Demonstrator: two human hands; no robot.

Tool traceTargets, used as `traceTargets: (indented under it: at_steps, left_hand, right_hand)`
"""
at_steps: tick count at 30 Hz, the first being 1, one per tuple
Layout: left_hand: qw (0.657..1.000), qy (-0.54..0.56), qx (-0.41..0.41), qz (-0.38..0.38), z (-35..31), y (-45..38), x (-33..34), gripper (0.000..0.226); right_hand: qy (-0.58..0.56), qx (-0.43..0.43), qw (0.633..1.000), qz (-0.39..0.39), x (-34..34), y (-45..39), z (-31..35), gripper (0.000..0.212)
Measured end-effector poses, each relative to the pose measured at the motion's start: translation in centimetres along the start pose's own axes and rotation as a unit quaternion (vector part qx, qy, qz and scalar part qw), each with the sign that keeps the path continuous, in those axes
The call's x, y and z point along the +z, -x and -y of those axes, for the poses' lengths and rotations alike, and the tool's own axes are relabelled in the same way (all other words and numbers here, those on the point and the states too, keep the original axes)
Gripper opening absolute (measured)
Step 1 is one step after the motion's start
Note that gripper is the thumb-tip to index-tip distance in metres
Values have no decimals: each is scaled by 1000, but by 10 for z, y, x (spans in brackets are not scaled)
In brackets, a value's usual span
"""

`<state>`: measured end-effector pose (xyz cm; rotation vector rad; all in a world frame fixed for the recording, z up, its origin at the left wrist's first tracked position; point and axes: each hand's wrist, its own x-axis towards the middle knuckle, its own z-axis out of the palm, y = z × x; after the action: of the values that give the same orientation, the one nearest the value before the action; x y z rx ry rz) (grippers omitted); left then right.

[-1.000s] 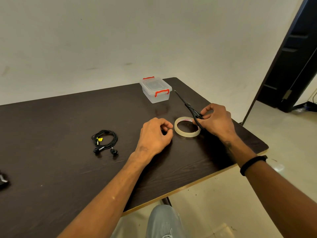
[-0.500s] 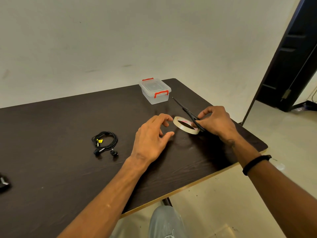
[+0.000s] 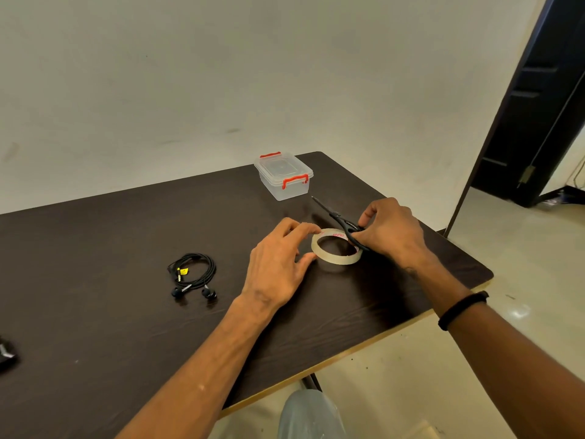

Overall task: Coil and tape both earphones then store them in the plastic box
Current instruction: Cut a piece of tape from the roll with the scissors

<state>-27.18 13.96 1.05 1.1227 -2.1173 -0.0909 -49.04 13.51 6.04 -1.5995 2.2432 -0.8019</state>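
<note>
Left hand (image 3: 278,264) has reached the tape roll (image 3: 336,247), pinching it; right hand (image 3: 391,229) grips scissors (image 3: 340,221).

Dark wood-grain table (image 3: 126,312), pale edge along near side. Small black object (image 3: 6,353) at far left, cut by frame. Dark door (image 3: 538,106) right, open; cream floor (image 3: 522,248).
</note>
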Motion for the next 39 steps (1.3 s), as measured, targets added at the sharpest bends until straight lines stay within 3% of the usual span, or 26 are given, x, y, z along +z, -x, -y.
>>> traceTargets:
  at_steps: [7,12,14,17,21,29,34,39]
  left_hand:
    - [998,56,-33,-11,14,-4,-2,26]
    - [995,92,-40,-24,19,-4,-4,22]
    - [994,100,-40,-31,19,-3,-5,21]
    - [992,110,-41,-46,19,-3,-8,19]
    - [991,114,-39,-52,18,-3,-8,18]
    - [977,167,-109,-70,19,-3,-7,29]
    - [987,83,-118,-72,14,2,-9,22]
    - [986,51,-141,-77,10,3,-14,19]
  right_hand:
    - [-89,37,992,79,-26,5,-12,28]
    - [50,15,994,96,-34,-1,-18,17]
    - [54,-22,997,56,-33,2,-15,18]
    - [-64,-169,983,-37,-20,25,2,22]
    - [-63,-304,950,22,14,49,24,33]
    - [-150,-283,947,-22,45,44,8,29]
    - [-140,-321,933,-87,51,47,5,25]
    - [-74,-338,933,-102,55,46,3,26]
